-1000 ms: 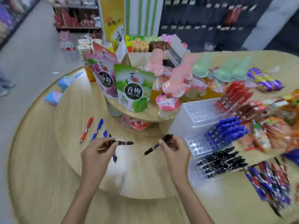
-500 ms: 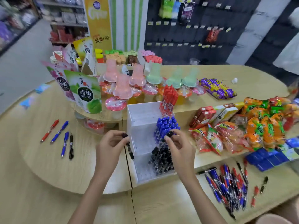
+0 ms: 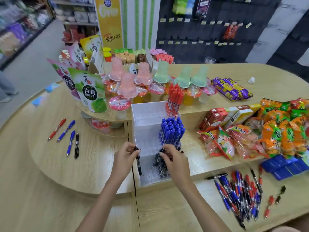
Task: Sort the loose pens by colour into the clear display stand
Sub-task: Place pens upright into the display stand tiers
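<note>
The clear display stand stands in the middle of the wooden counter, stepped in tiers. Red pens fill its top right, blue pens the middle tier, black pens the lowest. My left hand pinches a black pen upright at the stand's left edge. My right hand holds another black pen by its top among the black bunch. Loose pens lie on the left: one red, two blue, one black. A mixed pile of pens lies at the lower right.
Jelly cups and snack pouches crowd a round two-tier shelf behind the stand. Snack packets and boxes fill the counter's right. Blue packs sit beside the pen pile. A shop aisle runs at the far left.
The view swung from the left of the counter to the stand. Both hands carried their black pens from open counter to the stand's lowest tier and lowered them toward the holes.
</note>
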